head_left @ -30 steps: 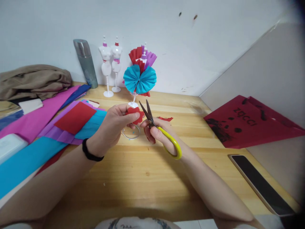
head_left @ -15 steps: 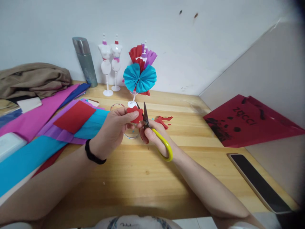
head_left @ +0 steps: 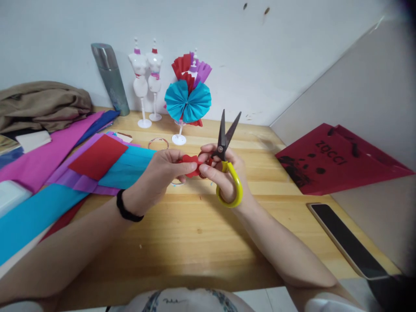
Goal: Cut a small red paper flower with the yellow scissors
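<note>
A small red paper piece [head_left: 189, 160] with a scalloped edge is pinched between the thumb and fingers of my left hand [head_left: 156, 173]. My right hand [head_left: 238, 173] keeps yellow-handled scissors [head_left: 222, 149] hooked on it, their dark blades spread and pointing up. The thumb and fingertips of that same hand also touch the paper's right edge. Behind my hands stands a small white dress-form stand [head_left: 178, 139] dressed in a blue pleated paper bow [head_left: 188, 102], with red and purple pleated paper above.
Two bare white dress forms [head_left: 140, 86] and a grey-green flask [head_left: 112, 82] stand along the wall. Coloured paper sheets [head_left: 99, 156] and a brown cloth [head_left: 45, 104] lie at left. On the right are a red paper bag [head_left: 341, 162] and a phone [head_left: 347, 238].
The scissors have swung up and right, away from the paper, with their blades wider apart. My right fingertips have come onto the red paper's edge.
</note>
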A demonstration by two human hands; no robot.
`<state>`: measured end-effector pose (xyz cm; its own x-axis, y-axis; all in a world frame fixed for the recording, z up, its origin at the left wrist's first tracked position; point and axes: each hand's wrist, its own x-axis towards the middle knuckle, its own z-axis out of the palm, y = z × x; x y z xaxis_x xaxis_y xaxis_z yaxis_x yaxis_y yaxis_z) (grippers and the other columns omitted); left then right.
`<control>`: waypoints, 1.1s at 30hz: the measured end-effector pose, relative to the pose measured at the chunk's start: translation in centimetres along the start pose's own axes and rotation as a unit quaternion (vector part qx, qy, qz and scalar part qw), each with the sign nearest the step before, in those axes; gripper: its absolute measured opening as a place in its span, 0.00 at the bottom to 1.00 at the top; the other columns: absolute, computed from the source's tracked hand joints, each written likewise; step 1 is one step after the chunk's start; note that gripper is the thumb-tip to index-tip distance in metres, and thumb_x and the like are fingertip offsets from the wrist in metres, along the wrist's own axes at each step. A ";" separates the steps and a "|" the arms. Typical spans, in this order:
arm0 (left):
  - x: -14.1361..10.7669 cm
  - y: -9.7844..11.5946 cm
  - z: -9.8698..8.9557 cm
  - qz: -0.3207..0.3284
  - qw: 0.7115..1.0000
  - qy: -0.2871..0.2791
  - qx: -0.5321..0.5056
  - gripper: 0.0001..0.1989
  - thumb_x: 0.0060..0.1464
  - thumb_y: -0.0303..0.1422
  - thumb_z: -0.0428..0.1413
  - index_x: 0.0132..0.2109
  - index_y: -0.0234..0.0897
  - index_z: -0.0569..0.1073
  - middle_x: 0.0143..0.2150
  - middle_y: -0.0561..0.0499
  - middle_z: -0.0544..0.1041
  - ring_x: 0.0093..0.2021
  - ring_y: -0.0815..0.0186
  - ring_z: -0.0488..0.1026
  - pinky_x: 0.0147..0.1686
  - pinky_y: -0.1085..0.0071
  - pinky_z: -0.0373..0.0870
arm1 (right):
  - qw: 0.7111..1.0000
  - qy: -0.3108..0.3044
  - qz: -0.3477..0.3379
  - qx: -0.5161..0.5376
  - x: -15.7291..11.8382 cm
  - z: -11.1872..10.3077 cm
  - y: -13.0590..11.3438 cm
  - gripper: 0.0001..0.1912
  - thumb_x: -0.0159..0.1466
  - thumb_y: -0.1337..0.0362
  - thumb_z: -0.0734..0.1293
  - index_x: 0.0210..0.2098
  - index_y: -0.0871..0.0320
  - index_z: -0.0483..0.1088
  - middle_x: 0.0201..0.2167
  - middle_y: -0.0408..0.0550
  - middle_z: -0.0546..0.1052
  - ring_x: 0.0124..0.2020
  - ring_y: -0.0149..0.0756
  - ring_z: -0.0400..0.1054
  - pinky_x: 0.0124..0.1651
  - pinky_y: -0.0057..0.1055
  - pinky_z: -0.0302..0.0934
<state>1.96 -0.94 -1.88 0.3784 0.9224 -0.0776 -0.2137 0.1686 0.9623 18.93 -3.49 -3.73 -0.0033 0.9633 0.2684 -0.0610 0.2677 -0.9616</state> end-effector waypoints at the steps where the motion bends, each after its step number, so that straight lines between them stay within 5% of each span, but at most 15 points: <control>1: 0.0 -0.1 0.0 0.000 1.000 -0.007 0.005 0.07 0.42 0.34 0.70 0.25 0.35 0.82 0.24 0.48 0.78 0.24 0.70 0.67 0.25 0.72 0.63 | 1.000 -0.003 0.004 0.002 0.0 0.0 0.0 0.24 0.55 0.53 0.81 0.45 0.53 0.72 0.31 0.41 0.76 0.28 0.32 0.67 0.34 0.34 0.65; 11: 0.1 0.2 -0.5 -0.014 0.997 -0.075 -0.015 0.14 0.42 0.40 0.74 0.30 0.36 0.82 0.29 0.48 0.81 0.30 0.66 0.74 0.28 0.72 0.67 | 0.996 0.007 0.047 0.074 0.5 0.3 -0.2 0.23 0.50 0.59 0.81 0.41 0.55 0.71 0.22 0.34 0.71 0.19 0.26 0.63 0.22 0.27 0.59; 21: 0.2 0.2 -0.8 -0.029 0.998 -0.047 0.027 0.11 0.42 0.37 0.71 0.27 0.34 0.81 0.27 0.48 0.80 0.28 0.68 0.71 0.28 0.73 0.69 | 0.994 -0.002 0.043 0.098 0.6 0.2 0.0 0.24 0.51 0.54 0.82 0.41 0.55 0.71 0.21 0.34 0.71 0.18 0.27 0.63 0.21 0.27 0.61; 27: 0.2 1.8 -1.0 0.029 0.999 -0.004 0.016 0.12 0.38 0.35 0.73 0.24 0.33 0.79 0.24 0.51 0.78 0.24 0.71 0.69 0.24 0.75 0.66 | 0.994 -0.100 0.046 0.018 0.0 -0.5 0.2 0.30 0.62 0.36 0.72 0.43 0.58 0.71 0.22 0.39 0.70 0.22 0.31 0.65 0.26 0.30 0.61; 33: 0.0 2.6 -1.2 0.059 0.998 -0.010 0.032 0.09 0.41 0.34 0.71 0.25 0.34 0.80 0.24 0.50 0.79 0.26 0.69 0.72 0.26 0.76 0.67 | 0.980 -0.168 -0.023 -0.107 -0.3 -0.7 0.6 0.32 0.67 0.34 0.65 0.45 0.58 0.72 0.28 0.43 0.70 0.27 0.34 0.66 0.30 0.32 0.61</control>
<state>0.29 -0.09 0.35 0.3723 0.9272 0.0411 -0.2005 0.0371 0.9790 19.61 -3.62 -4.44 -0.3365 0.8988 0.2810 0.1415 0.3433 -0.9285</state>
